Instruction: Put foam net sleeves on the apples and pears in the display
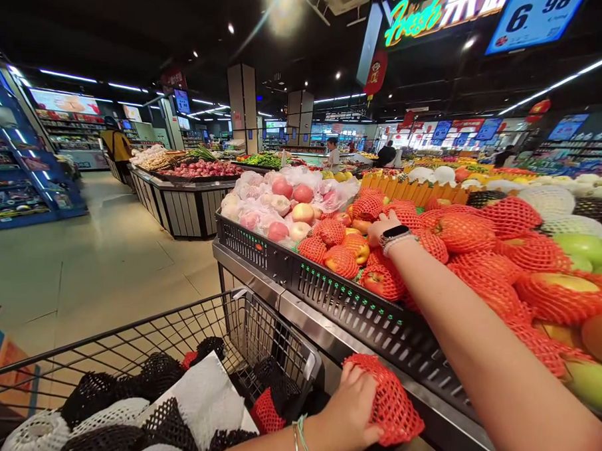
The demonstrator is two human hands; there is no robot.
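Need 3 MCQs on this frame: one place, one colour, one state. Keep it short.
1. Where is the right hand?
A. on the net-wrapped fruit in the black slotted display crate
B. inside the cart
C. on the floor

2. What colour is the foam net sleeve in the left hand?
A. white
B. orange-red
C. black

3. What is the left hand's grip doing?
A. open, empty
B. closed on the foam net sleeve
C. resting on the wire shopping cart

Answers: 1 A, the wrist with the smartwatch reaches over the crate. 2 B, same colour as the display nets. 3 B, fingers curl round the sleeve.
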